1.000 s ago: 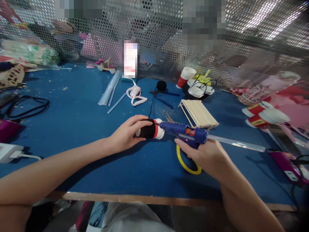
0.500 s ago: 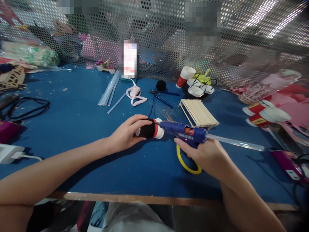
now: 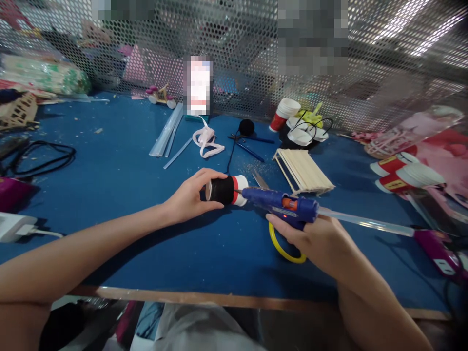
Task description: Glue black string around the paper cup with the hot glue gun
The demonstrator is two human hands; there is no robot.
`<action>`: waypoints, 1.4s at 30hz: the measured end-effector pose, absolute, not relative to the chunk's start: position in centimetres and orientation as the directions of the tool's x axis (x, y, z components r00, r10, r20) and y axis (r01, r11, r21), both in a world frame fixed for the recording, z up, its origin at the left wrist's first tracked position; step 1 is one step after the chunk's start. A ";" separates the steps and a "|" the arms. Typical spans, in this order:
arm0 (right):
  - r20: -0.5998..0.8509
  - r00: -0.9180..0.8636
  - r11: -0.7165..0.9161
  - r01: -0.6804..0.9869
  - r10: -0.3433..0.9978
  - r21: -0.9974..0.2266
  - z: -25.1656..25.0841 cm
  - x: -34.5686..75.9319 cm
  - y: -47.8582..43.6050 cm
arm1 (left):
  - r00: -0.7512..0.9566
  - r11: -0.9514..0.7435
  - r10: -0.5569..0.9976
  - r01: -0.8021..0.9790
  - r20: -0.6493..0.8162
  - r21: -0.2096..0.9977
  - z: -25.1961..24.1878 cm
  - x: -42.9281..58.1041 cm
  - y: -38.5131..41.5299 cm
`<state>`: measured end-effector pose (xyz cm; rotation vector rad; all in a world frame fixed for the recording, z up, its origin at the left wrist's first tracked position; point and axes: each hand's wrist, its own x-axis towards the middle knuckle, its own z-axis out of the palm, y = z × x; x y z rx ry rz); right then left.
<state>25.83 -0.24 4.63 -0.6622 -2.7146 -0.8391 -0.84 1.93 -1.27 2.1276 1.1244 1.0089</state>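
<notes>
My left hand [image 3: 195, 197] is closed around a paper cup [image 3: 222, 190] lying on its side, its base toward my wrist side. Black yarn wraps much of the cup, and a red band and white end show on the right. In my right hand [image 3: 314, 239] is a blue hot glue gun [image 3: 281, 202] with a clear glue stick [image 3: 369, 223] out of its back. The gun's nozzle is at the cup's red band; whether it touches I cannot tell. From the cup, a strand runs back to a black yarn ball [image 3: 246, 127]. Yellow-handled scissors [image 3: 281, 248] lie partly hidden beneath the gun.
Behind the cup are pale ribbon [image 3: 206, 141], clear glue sticks [image 3: 166, 131], blue-handled pliers [image 3: 250, 152] and a wooden stick frame [image 3: 305, 170]. Paper cups [image 3: 285, 114] stand farther back by a perforated metal screen [image 3: 241, 48]. A power strip [image 3: 438, 253] sits at right.
The glue gun and my right hand have shifted slightly right and down. My left fingers have moved on the cup, uncovering more black yarn.
</notes>
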 end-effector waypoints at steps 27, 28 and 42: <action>0.195 -0.544 0.578 0.772 0.816 -0.264 5.2 25.8 1.3 | 0.578 -0.745 0.667 0.509 0.471 0.430 -1.1 -0.5 1.1; 0.198 -0.546 0.580 0.778 0.814 -0.240 5.2 25.7 1.2 | 0.574 -0.741 0.672 0.506 0.469 0.442 -1.0 -0.5 1.1; 0.345 -0.646 0.676 0.735 0.681 0.042 4.6 25.8 -0.5 | 0.382 -0.514 0.848 0.425 0.367 0.745 -1.1 -0.6 1.6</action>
